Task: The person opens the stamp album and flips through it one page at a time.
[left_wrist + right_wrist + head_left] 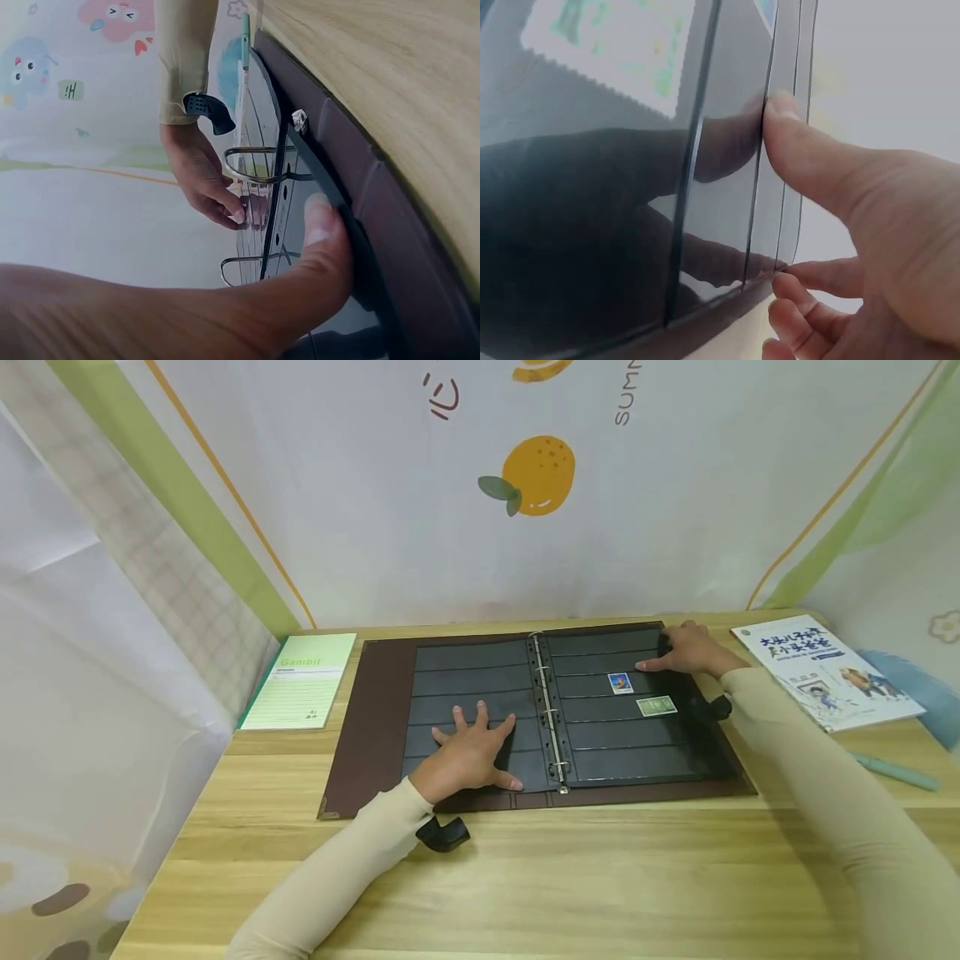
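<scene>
A brown ring-binder stamp album [367,727] lies spread on the table, with black pocket pages on both sides of its metal rings [551,717]. My left hand [471,756] rests on the left page [465,678], fingers spread wide and thumb near the lower inner edge. At the upper outer edge of the right page [626,764] is my right hand [693,649]. Its thumb touches the page, and in the right wrist view the index fingertip [791,268] meets the page edge. A blue stamp [620,683] and a green stamp [657,706] sit in the right page's pockets.
A green notepad [300,685] lies left of the album. To the right are a white picture booklet [828,672] and a pale green pen-like stick [896,772], partly behind the right sleeve. A printed curtain [390,543] hangs along the table's back edge.
</scene>
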